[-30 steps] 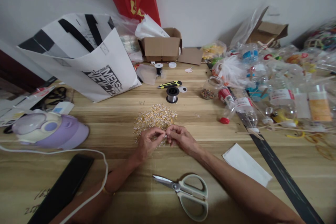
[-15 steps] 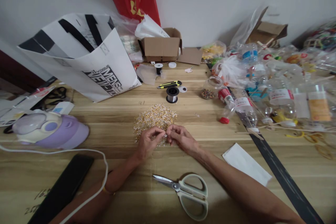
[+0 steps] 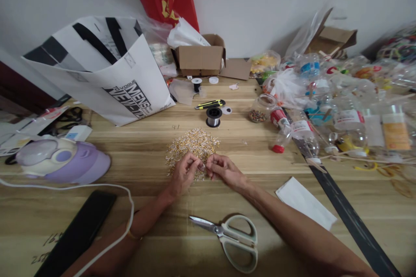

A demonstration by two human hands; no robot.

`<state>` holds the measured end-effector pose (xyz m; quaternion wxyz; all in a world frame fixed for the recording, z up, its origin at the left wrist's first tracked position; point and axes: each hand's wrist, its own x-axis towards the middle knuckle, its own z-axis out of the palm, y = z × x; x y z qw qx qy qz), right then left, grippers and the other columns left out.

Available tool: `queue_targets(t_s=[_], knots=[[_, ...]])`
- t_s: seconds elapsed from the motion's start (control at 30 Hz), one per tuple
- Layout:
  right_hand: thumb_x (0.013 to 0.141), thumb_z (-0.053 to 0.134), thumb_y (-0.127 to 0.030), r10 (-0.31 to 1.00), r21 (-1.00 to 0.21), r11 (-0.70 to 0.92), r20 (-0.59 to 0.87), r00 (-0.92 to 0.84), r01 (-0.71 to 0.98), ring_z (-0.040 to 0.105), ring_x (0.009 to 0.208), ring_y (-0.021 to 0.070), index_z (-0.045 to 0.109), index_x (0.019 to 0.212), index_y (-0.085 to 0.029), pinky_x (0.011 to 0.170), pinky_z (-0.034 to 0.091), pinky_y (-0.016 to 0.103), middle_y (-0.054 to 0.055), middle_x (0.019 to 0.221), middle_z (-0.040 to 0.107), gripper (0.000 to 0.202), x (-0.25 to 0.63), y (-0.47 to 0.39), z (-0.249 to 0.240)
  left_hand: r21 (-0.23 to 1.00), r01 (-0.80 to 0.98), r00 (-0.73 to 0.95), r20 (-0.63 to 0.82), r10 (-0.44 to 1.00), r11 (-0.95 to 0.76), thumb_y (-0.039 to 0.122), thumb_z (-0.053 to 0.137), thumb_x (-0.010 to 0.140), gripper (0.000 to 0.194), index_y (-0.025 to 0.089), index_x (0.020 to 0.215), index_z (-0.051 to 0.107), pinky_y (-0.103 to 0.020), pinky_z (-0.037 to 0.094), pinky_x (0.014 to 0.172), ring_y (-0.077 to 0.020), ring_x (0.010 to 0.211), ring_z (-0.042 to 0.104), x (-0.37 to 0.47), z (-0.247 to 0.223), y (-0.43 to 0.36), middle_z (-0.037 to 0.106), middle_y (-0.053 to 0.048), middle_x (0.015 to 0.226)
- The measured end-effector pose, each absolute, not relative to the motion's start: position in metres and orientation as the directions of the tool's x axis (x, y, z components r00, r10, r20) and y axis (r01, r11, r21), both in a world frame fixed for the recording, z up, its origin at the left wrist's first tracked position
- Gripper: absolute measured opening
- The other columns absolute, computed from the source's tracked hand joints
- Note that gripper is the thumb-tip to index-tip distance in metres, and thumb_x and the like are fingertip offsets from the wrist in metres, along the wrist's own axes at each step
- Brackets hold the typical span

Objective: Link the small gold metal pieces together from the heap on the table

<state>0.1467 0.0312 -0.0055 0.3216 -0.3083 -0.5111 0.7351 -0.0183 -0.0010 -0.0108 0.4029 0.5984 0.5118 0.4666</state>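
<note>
A heap of small gold and clear beads (image 3: 191,142) lies mid-table, some apparently strung on thin wire. At its near edge my left hand (image 3: 186,173) is closed in a pinch, thumb against forefinger. Just to the right, my right hand (image 3: 225,171) pinches too, its fingertips close to the left ones. Whatever sits between the fingertips is too small to make out. Beyond the heap stands a spool of thin wire (image 3: 213,117). Nearer to me, scissors with pale handles (image 3: 238,242) lie slightly spread, below the hands.
A yellow utility knife (image 3: 209,104) lies behind the spool. Clear plastic bottles (image 3: 347,117) crowd the right side beside a jar of beads (image 3: 260,110). A white shopping bag (image 3: 130,82), a purple capped device (image 3: 74,160) and a black phone-like slab (image 3: 78,229) occupy the left.
My left hand's fingertips have drawn back slightly to the left, widening the small gap to the right ones. My right hand stays nearly in place.
</note>
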Motion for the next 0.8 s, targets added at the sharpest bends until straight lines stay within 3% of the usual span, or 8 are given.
queue_targets(t_s=[0.33,0.6,0.8], knots=[[0.078,0.061,-0.051,0.812,-0.987,-0.130,-0.053,-0.581,-0.092,0.048,0.054,0.0082,0.050,0.073,-0.016,0.051,0.041,0.019,-0.002,0.061,0.052,0.037,0.1477,0.0295,-0.0073,0.993,0.100,0.024,0.056,0.998,-0.058,0.036,0.055,0.082,0.022,0.017,0.073,0.051,-0.025,0.048,0.061,-0.0131,0.062,0.060,-0.0178,-0.0093,0.0017,0.061,0.000,0.068],[0.077,0.062,-0.049,0.886,-0.975,-0.133,-0.037,-0.462,-0.178,0.048,0.053,0.0088,0.051,0.073,-0.018,0.048,0.042,0.020,-0.002,0.065,0.052,0.034,0.1458,0.0306,-0.0115,0.971,0.205,0.055,0.115,0.992,-0.124,0.030,0.054,0.083,0.018,0.015,0.074,0.056,-0.024,0.046,0.066,-0.0130,0.068,0.058,-0.0196,-0.0145,0.0024,0.060,-0.001,0.072],[0.078,0.062,-0.049,0.866,-0.964,-0.123,0.012,-0.500,-0.235,0.046,0.051,0.0084,0.047,0.073,-0.018,0.043,0.039,0.019,-0.002,0.065,0.052,0.034,0.1437,0.0292,-0.0107,0.976,0.184,0.065,0.107,0.992,-0.117,0.029,0.054,0.083,0.018,0.015,0.071,0.055,-0.024,0.045,0.066,-0.0128,0.067,0.056,-0.0206,-0.0137,0.0027,0.059,-0.001,0.069]])
